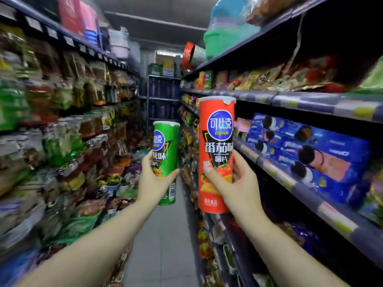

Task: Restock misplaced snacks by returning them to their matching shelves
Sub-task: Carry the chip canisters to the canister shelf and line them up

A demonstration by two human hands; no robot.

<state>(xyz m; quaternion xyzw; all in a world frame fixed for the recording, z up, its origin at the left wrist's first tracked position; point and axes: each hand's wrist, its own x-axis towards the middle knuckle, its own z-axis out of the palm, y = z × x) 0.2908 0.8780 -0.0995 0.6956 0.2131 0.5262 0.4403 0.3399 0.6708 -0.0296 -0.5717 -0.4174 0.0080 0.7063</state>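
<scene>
In a narrow shop aisle, a person's left hand (154,179) grips a green crisp tube (165,162) and the right hand (234,183) grips a red crisp tube (216,154), both upright and held out over the grey floor (163,245), fingers curled round each. Blue biscuit packs (306,154) fill the right-hand shelf (310,206) just beside the red tube; blurred snack bags (62,121) crowd the left racks. A dark rack (163,96) closes the aisle's far end.
</scene>
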